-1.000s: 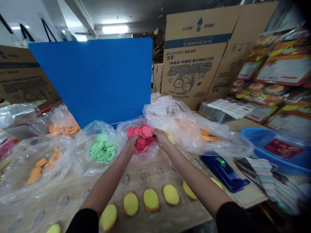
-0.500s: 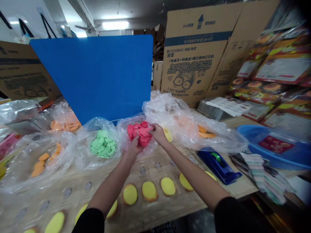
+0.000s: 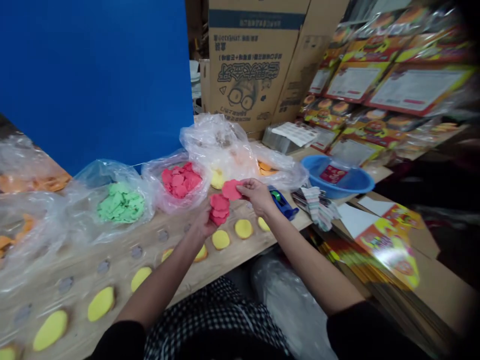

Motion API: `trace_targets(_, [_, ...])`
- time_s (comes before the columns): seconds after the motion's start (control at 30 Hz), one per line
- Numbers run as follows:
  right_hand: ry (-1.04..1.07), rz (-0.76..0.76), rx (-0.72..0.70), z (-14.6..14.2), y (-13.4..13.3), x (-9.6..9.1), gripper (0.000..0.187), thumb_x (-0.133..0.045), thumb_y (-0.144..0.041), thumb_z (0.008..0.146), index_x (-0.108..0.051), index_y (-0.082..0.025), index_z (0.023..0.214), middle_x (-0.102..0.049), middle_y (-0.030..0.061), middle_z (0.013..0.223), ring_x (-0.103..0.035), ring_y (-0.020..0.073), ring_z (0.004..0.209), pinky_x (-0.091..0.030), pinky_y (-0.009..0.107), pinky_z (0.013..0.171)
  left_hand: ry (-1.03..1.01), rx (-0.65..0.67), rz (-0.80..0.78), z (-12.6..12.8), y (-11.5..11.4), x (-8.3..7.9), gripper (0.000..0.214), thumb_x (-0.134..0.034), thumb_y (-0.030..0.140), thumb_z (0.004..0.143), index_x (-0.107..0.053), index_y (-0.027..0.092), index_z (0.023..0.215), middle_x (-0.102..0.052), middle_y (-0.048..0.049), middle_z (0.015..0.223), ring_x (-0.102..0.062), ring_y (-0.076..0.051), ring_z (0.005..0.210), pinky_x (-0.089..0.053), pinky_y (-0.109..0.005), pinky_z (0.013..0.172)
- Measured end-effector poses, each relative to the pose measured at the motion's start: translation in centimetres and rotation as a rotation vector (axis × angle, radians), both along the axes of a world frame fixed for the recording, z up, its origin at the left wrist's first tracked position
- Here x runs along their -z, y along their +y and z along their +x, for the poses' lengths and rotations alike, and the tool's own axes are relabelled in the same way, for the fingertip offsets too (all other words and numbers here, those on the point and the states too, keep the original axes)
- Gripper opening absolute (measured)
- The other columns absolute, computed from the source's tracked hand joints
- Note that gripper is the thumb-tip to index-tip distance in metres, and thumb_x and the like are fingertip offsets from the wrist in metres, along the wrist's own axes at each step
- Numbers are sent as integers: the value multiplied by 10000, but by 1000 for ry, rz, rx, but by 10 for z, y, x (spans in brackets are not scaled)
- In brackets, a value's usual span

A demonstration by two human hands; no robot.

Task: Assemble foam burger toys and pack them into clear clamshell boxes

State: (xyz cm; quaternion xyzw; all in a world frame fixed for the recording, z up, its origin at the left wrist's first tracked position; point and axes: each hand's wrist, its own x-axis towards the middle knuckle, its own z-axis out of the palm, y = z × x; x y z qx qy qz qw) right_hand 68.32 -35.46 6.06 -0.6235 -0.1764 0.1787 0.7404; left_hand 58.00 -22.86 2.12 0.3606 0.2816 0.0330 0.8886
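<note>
My left hand (image 3: pixel 207 220) is closed on a small stack of red scalloped pieces (image 3: pixel 219 207), flat and thin. Between the fingertips of my right hand (image 3: pixel 257 195) is a single red scalloped piece (image 3: pixel 231 190), just right of that stack. Behind my left hand, a clear plastic bag (image 3: pixel 159 172) lies open around a heap of red pieces (image 3: pixel 180 180). Below my hands, yellow-topped round pieces (image 3: pixel 220 240) sit in a row along the table's front, with small grey shapes (image 3: pixel 137 251) in another row behind them.
Green pieces (image 3: pixel 120 202) fill a bag at left; orange ones (image 3: pixel 26 225) lie further left. A blue panel (image 3: pixel 93 85) stands behind. On the right are a tape dispenser (image 3: pixel 283 205), a striped glove (image 3: pixel 318 207), a blue basin (image 3: pixel 348 187) and printed cardboard (image 3: pixel 397 240).
My hands have left the heap in the bag, coming nearer and carrying red pieces. One piece is now apart in my right hand. The view has turned right and downward.
</note>
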Motion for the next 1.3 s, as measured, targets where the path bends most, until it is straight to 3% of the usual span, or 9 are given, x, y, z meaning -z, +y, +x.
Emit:
trace_targets(0.13, [-163, -184, 116, 9, -66, 21, 305, -686, -374, 555, -533, -169, 721, -539, -31, 593, -484, 103, 532, -392, 238, 519, 27, -20, -140, -14, -14, 1, 161, -469, 209, 808, -534, 133, 682, -555, 5, 580, -503, -62, 482, -473, -182, 518])
trace_targets(0.3, [-684, -620, 327, 17, -113, 53, 145, -539, -316, 738, -584, -178, 727, -577, 50, 720, -498, 187, 732, -391, 317, 679, 53, -61, -152, -29, -19, -3, 156, -456, 179, 815, -536, 146, 685, -559, 12, 572, -508, -63, 465, -474, -175, 481])
trace_targets(0.37, [-834, -733, 265, 12, -119, 65, 143, -489, -267, 785, -604, -183, 772, -593, 77, 783, -488, 215, 832, -374, 339, 748, 70, -79, -154, -33, -21, -4, 154, -450, 187, 822, -545, 144, 710, -580, 7, 607, -523, -61, 478, -483, -174, 491])
trace_targets(0.5, [-934, -826, 35, -4, -127, 85, 189, -437, -183, 815, -622, -188, 849, -613, 99, 883, -489, 228, 897, -359, 363, 790, 82, -94, -144, -38, -24, -8, 152, -435, 195, 832, -566, 132, 786, -621, -16, 709, -576, -79, 559, -515, -198, 545])
trace_targets(0.7, [-1049, -784, -14, -13, -135, 96, 247, -390, -188, 855, -617, -163, 948, -618, 103, 988, -500, 213, 948, -378, 362, 808, 65, -78, -153, -38, -29, -13, 209, -406, 250, 853, -568, 123, 889, -629, -39, 743, -594, -96, 581, -527, -213, 551])
trace_targets(0.97, [-1189, -752, 111, -25, -138, 112, 245, -439, -279, 849, -624, -185, 981, -635, 79, 1018, -511, 219, 1006, -352, 386, 855, 15, -37, -190, -39, -31, -4, 167, -439, 224, 837, -558, 110, 865, -625, -43, 738, -599, -101, 587, -530, -229, 568])
trace_targets(1.07, [-1113, -734, 223, -35, -129, 100, 237, -440, -285, 848, -623, -215, 983, -634, 66, 1029, -515, 223, 1009, -312, 414, 870, 24, -35, -182, -39, -33, 3, 156, -443, 207, 833, -563, 106, 828, -621, -33, 685, -591, -97, 560, -524, -226, 566])
trace_targets(1.17, [-921, -626, 268, -41, -100, 76, 256, -435, -318, 842, -607, -223, 1007, -619, 72, 1036, -516, 214, 985, -344, 388, 841, 39, -30, -163, -38, -37, 7, 134, -481, 204, 813, -574, 113, 847, -632, -31, 687, -594, -103, 566, -521, -241, 592])
trace_targets(1.3, [-649, -462, 43, -45, -51, 49, 244, -511, -372, 774, -635, -184, 868, -630, 74, 868, -553, 191, 832, -416, 333, 745, 31, -1, -99, -36, -45, 7, 164, -513, 235, 794, -585, 128, 895, -650, -42, 727, -601, -126, 587, -512, -259, 587])
